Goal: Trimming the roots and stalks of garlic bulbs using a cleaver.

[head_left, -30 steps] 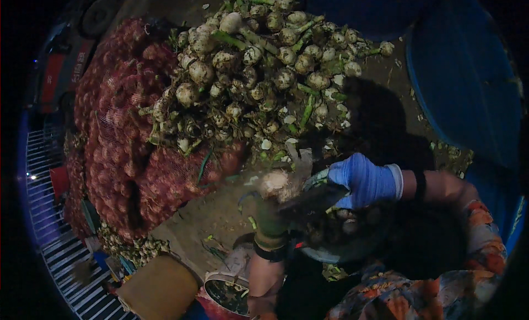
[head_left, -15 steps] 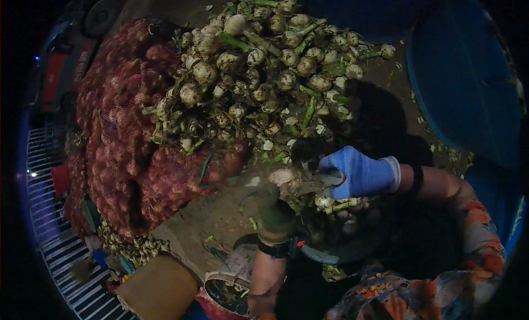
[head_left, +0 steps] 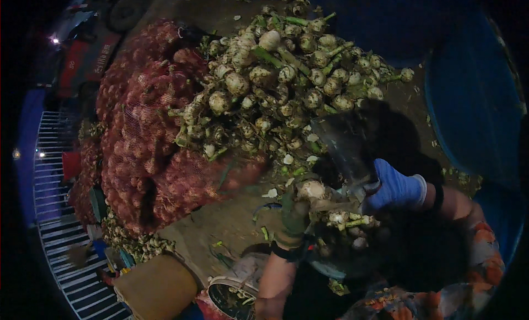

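Observation:
My left hand [head_left: 295, 216], in a dark green glove, is closed around a pale garlic bulb [head_left: 312, 190] with a dirty root end. Close beside it, my right hand [head_left: 395, 186] in a blue glove grips a knife [head_left: 341, 145], whose broad dark blade is blurred and points up and to the left. Under the hands sits a dark basin [head_left: 329, 270] with several bulbs in it, mostly in shadow. Ahead lies a large heap of garlic bulbs [head_left: 259, 77] with cut green stems and soil on them.
Red mesh sacks [head_left: 149, 121] full of bulbs lie left of the heap. A bucket [head_left: 211, 291] and a tan boxy object [head_left: 157, 287] are at the lower left, near a white railing [head_left: 52, 210]. A large blue round-edged object [head_left: 474, 99] stands at the right.
The knife blade has swung up and away from the bulb, with my right hand turned. Both hands appear farther right, and the whole view has shifted. The left hand still holds a bulb.

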Demonstrator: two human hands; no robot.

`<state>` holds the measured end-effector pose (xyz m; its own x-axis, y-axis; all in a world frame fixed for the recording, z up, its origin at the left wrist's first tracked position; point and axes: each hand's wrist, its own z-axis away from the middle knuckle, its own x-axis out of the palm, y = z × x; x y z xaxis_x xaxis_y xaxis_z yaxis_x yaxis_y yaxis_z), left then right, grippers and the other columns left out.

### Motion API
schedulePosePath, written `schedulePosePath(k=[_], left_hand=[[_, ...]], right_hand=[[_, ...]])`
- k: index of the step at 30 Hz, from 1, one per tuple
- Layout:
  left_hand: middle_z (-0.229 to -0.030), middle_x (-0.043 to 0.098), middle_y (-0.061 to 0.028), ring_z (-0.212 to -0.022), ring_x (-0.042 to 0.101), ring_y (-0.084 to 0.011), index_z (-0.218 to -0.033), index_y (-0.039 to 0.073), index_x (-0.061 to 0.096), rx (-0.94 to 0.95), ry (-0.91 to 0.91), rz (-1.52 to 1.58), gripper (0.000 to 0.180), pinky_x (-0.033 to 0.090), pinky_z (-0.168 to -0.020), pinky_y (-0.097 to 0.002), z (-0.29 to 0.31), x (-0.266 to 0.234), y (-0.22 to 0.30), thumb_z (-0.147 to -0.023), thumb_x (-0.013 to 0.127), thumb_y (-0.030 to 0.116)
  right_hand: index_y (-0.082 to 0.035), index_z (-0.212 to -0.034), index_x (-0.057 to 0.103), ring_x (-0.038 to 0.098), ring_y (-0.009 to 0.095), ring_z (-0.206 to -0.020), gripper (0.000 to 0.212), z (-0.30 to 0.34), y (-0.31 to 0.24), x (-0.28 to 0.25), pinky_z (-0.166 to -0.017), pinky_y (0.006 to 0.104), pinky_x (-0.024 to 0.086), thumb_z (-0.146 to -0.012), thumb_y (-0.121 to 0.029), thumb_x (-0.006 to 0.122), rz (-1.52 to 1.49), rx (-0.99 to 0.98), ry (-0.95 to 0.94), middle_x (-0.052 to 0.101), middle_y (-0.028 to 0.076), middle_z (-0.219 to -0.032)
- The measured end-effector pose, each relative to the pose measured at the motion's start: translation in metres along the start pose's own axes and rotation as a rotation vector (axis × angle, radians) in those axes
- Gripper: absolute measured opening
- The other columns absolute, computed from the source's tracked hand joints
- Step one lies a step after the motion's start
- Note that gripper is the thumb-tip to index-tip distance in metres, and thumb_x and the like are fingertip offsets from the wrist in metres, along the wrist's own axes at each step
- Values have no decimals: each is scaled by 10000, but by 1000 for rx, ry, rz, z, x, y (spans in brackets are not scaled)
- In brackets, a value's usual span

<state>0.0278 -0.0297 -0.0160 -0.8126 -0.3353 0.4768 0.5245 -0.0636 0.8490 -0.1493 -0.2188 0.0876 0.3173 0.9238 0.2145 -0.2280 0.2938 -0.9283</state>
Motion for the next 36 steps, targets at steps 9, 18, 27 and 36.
schedulePosePath(k=[9, 18, 27, 36], left_hand=[[-1036, 618, -126, -918, 616, -232, -1163, 1, 537, 157, 359, -607, 465, 516, -806, -355, -4, -27, -43, -935, 477, 402], [-1141, 584, -162, -1031, 585, -299, -1178, 0, 539, -223, 238, 504, 670, 510, -863, -412, 8, -73, -63, -890, 421, 593], [-1229, 547, -137, -1107, 535, -274, -1226, -12, 507, -201, 92, 982, 600, 463, -944, -391, 14, -60, -12, -910, 450, 496], [-1219, 555, -128, -1083, 558, -237, -1264, 1, 469, 90, 96, -559, 634, 472, -924, -376, 24, -11, 16, -894, 506, 515]], right_hand=[[-57, -733, 589, 528, 60, -619, 124, 7, -4, 9, -571, 244, 442, -664, -85, 689, 4, -41, 65, 551, -18, -643], [-53, -731, 580, 554, 118, -629, 148, 9, -5, -7, -574, 258, 447, -621, -89, 673, -259, 165, 181, 565, 23, -675], [16, -1022, 614, 648, 200, -791, 367, 30, -9, -47, -697, 319, 521, -700, -160, 604, -184, -69, 475, 658, 107, -912], [-93, -888, 628, 624, 261, -719, 216, 12, 133, -88, -647, 389, 510, -706, -205, 661, -794, 74, 238, 621, 66, -822]])
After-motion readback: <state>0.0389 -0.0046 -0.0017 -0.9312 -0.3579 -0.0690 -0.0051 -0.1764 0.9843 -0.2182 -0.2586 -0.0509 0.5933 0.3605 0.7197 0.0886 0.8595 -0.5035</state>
